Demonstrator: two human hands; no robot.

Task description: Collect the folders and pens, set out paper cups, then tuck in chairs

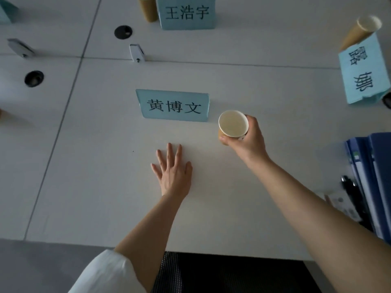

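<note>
Upright paper cup (233, 123) in right hand (249, 138), mouth upward

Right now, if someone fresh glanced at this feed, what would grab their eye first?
First, the right hand gripping an empty tan paper cup, right beside the light blue folded name card at table centre. Next, the left hand lying flat with fingers spread on the white table. Then the dark blue folders stacked at the right edge, with black pens beside them.
</note>
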